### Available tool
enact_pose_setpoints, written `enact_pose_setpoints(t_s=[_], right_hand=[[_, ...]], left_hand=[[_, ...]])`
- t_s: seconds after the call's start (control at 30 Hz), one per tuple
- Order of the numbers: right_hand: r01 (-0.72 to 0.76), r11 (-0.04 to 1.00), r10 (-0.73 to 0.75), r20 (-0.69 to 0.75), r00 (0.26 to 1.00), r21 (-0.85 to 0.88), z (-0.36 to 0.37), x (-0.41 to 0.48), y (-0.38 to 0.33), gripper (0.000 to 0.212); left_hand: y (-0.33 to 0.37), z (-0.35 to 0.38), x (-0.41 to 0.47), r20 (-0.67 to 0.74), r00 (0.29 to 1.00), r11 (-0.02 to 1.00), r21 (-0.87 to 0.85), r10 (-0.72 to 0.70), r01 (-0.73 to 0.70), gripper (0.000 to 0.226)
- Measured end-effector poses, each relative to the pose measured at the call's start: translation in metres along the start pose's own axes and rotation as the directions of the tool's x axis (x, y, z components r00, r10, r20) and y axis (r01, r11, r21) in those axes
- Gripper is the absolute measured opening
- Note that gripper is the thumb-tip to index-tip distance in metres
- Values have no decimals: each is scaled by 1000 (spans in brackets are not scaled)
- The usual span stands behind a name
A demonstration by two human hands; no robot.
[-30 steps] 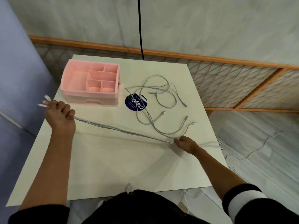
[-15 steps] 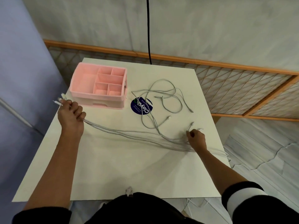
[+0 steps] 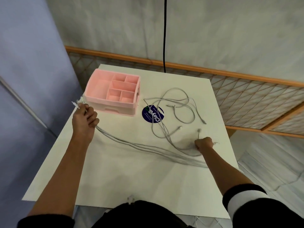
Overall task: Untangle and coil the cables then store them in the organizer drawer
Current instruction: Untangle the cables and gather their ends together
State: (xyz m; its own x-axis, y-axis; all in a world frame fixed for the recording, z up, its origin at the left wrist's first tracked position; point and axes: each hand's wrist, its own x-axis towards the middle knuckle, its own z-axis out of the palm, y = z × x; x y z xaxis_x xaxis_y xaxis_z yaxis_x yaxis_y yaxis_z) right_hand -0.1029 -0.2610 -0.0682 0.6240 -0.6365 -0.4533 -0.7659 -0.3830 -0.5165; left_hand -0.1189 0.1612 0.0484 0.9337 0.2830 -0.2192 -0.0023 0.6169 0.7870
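A bundle of grey cables (image 3: 139, 148) runs slack across the white table (image 3: 131, 178) from left to right. My left hand (image 3: 84, 119) grips one end of the bundle, with the plugs sticking out above its fingers, just left of the pink organizer (image 3: 113, 92). My right hand (image 3: 204, 143) is curled round cable ends near the table's right edge; one plug points up from it. More grey cables (image 3: 174, 109) lie in loose tangled loops behind the bundle. The organizer's top compartments hold nothing and its front drawer looks closed.
A round dark blue sticker (image 3: 153, 114) lies on the table under the loose loops. A black cord (image 3: 164, 35) hangs down the wall behind the table. A wooden lattice panel (image 3: 246, 99) stands along the back and right. A blue-grey surface rises at the left.
The stretched bundle has gone slack. My right hand has moved away from the taut bundle toward the loose cable ends and closed on them. My left hand kept its hold.
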Motion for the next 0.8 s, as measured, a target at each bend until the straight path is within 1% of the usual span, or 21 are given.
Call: enact_pose_setpoints(t_s=[0.07,0.17,0.2,0.3,0.4,0.47,0.57,0.7,0.8], right_hand=[[58,996,-54,-55,997,67,0,-1,-11,30],[257,963,-240,-179,954,79,-7,-10,-45,28],[318,941,-289,-215,933,117,-13,-14,-60,26],[496,839,-408,-344,846,224,-31,-28,-102,20],[668,700,-567,-375,734,251,-44,-50,-135,19],[756,597,-665,-362,653,267,-48,-73,-156,20],[819,473,-789,-256,558,325,-42,-106,-180,19],[884,361,-911,-90,402,296,-13,-153,-197,23],[901,277,-959,33,282,333,15,-182,-197,20]], left_hand=[[0,4,-1,21,1000,1000,-7,-14,14,38],[1,11,-2,61,997,998,-41,-44,46,40],[1,13,-2,72,996,998,-44,-49,52,40],[0,18,-2,100,993,997,-42,-61,65,39],[-3,22,0,126,988,995,-36,-86,91,37],[-5,26,0,139,986,995,-24,-94,98,35],[-7,33,0,159,985,998,29,-63,59,33],[-10,41,-2,159,987,994,108,1,-18,31],[-10,46,-5,148,988,989,138,36,-57,30]])
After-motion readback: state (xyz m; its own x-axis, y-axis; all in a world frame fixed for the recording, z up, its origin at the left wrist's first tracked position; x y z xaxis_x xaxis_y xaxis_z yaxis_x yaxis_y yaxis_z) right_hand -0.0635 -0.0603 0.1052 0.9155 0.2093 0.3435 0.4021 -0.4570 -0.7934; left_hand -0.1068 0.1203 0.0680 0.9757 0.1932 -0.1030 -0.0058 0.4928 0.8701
